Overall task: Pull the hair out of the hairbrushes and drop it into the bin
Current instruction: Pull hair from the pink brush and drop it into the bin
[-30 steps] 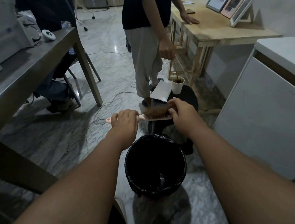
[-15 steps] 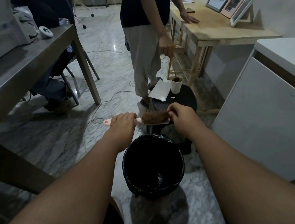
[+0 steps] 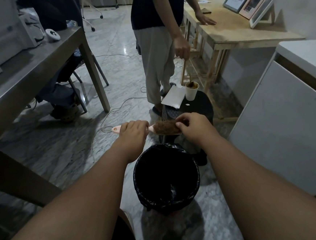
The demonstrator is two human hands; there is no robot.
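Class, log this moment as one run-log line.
left hand: holds brush handle | right hand: pinching hair on brush | bin: below, open

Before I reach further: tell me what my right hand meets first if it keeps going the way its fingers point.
The right hand points leftward along the hairbrush, so it would first push into the brown hair wad already under its fingertips, then probably the left hand on the handle.

Dim indoor light, glare on the marble floor [image 3: 127,50], soft shadows (wide-angle bending at edges)
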